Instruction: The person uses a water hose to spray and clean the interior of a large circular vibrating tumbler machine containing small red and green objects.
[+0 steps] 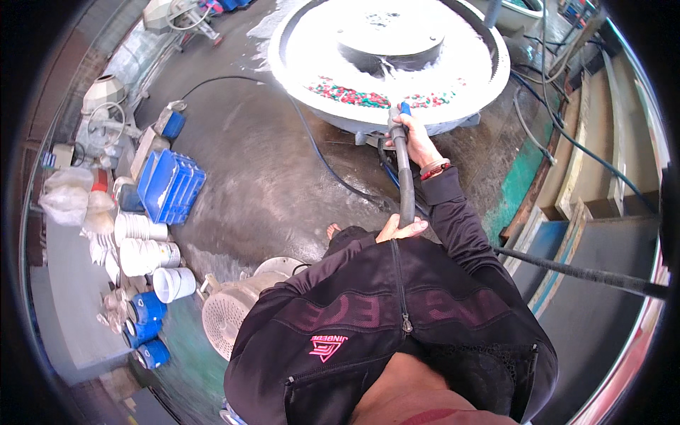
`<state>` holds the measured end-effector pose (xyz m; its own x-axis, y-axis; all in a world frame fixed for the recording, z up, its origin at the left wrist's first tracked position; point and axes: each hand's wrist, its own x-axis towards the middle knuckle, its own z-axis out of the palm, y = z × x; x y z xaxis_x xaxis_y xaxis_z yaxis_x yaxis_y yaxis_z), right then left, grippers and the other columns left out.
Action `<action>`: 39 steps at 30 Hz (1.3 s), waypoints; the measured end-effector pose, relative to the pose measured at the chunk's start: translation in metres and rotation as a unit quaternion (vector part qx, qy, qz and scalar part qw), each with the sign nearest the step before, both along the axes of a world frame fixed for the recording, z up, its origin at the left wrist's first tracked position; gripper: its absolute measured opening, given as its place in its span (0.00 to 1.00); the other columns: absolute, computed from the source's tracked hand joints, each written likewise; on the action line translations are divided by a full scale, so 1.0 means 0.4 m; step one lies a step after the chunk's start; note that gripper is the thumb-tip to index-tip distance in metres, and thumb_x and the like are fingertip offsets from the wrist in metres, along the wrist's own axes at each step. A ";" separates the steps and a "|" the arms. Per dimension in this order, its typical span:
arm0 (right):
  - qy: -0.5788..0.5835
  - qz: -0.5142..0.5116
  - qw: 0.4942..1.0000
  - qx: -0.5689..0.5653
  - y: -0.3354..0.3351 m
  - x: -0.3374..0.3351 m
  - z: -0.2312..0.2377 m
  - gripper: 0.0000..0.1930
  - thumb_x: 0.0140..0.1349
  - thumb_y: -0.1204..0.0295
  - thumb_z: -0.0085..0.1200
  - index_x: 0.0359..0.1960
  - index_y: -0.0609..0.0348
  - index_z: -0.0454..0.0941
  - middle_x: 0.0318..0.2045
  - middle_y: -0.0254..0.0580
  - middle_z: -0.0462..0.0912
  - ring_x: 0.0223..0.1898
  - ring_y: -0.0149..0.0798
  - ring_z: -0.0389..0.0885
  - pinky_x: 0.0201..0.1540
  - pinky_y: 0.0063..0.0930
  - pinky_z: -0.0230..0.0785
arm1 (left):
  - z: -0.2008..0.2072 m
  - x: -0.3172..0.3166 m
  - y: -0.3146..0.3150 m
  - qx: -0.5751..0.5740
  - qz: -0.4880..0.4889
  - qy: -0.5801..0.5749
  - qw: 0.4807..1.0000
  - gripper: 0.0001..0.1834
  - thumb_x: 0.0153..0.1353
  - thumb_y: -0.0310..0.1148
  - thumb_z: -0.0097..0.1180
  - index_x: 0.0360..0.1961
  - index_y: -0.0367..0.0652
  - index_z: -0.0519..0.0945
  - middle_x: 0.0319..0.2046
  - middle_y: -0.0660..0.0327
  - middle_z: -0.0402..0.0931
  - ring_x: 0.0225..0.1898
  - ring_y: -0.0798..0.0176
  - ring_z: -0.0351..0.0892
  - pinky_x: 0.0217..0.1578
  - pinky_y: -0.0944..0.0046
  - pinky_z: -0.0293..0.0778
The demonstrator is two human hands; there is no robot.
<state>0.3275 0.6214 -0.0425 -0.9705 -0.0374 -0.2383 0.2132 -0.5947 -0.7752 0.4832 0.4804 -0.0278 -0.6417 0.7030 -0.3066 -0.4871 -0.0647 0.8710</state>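
My right hand (418,144) is closed round a grey spray wand (401,152) just behind its nozzle, by a blue valve lever (405,108). Nearer my body, my left hand (401,229) grips the lower part of that wand, its fingers partly hidden. Water streams from the nozzle into a large round white tub (283,71). White foam fills much of the tub. Along its near side lie many small red, green and white pieces (347,93). In the tub's middle rises a round hub (389,44) covered with foam.
A thin dark hose (312,134) curves across the wet floor. Blue crates (172,188), stacked white buckets (145,256) and blue drums (147,309) stand on the left. By my left side is a perforated drum (227,322). At right, a thick black hose (581,271) passes wooden-edged bays (581,142).
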 end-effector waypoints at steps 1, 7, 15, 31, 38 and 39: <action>0.002 -0.016 1.000 0.006 0.018 0.009 -0.009 0.27 0.49 0.67 0.51 0.51 0.55 0.57 0.32 0.45 0.67 0.27 0.39 0.73 0.25 0.31 0.72 | -0.018 0.017 0.015 -0.042 0.056 -0.038 0.997 0.15 0.51 0.39 0.57 0.15 0.48 0.67 0.14 0.73 0.61 0.17 0.78 0.58 0.18 0.72 0.51; 0.027 -0.068 0.997 0.027 0.093 0.072 0.026 0.29 0.50 0.68 0.50 0.56 0.52 0.56 0.34 0.44 0.67 0.27 0.38 0.73 0.25 0.30 0.71 | 0.008 0.006 0.030 -0.057 -0.029 -0.028 0.998 0.14 0.49 0.37 0.60 0.16 0.48 0.68 0.14 0.74 0.62 0.17 0.78 0.60 0.19 0.73 0.54; 0.098 -0.091 0.990 0.051 0.126 0.098 0.120 0.33 0.49 0.69 0.50 0.59 0.54 0.53 0.38 0.42 0.67 0.29 0.38 0.74 0.27 0.31 0.71 | -0.010 -0.030 0.021 -0.020 -0.151 -0.055 0.987 0.16 0.51 0.34 0.58 0.13 0.49 0.65 0.14 0.75 0.60 0.17 0.79 0.59 0.19 0.72 0.53; 0.067 -0.286 0.956 -0.018 0.106 0.159 0.111 0.33 0.50 0.76 0.48 0.60 0.54 0.51 0.38 0.42 0.69 0.29 0.39 0.77 0.25 0.30 0.74 | -0.050 -0.141 -0.056 -0.055 -0.304 -0.100 0.946 0.11 0.49 0.33 0.61 0.20 0.46 0.69 0.18 0.72 0.68 0.23 0.77 0.68 0.23 0.72 0.61; 0.081 -0.348 0.934 0.006 0.097 0.202 0.118 0.32 0.52 0.74 0.49 0.60 0.54 0.51 0.38 0.41 0.68 0.32 0.39 0.76 0.25 0.31 0.74 | -0.051 -0.128 -0.068 -0.034 -0.330 -0.143 0.932 0.15 0.51 0.29 0.59 0.14 0.48 0.66 0.14 0.73 0.64 0.19 0.79 0.64 0.21 0.74 0.58; 0.062 -0.347 0.936 -0.020 0.097 0.207 0.097 0.30 0.53 0.71 0.49 0.59 0.55 0.53 0.38 0.41 0.69 0.33 0.39 0.76 0.25 0.31 0.74 | -0.063 -0.127 -0.063 -0.066 -0.323 -0.128 0.935 0.15 0.51 0.29 0.59 0.13 0.48 0.66 0.14 0.73 0.64 0.18 0.79 0.63 0.20 0.74 0.57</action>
